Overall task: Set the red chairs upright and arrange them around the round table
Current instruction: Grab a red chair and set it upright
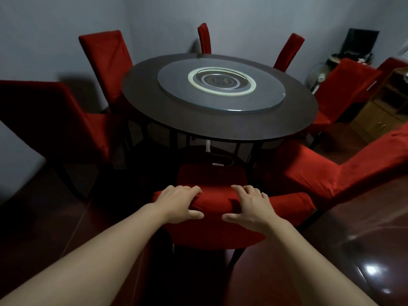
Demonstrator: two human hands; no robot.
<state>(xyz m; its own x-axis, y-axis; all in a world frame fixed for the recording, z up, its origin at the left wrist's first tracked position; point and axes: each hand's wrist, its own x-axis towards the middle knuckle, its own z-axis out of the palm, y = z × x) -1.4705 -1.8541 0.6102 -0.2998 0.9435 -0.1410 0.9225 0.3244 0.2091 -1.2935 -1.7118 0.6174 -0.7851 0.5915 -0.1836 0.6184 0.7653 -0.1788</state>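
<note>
Both hands, left (180, 204) and right (251, 207), gripped the top of the near chair (212, 230), upright before the table (220, 120); a level, even push would seat it squarely.

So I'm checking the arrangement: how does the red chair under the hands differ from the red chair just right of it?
The near red fabric-covered chair faces the round dark table squarely; the right red fabric-covered chair sits angled toward it. The near chair's backrest top is held by the left hand and right hand; the right chair is untouched. Both stand upright in matching red covers.
</note>
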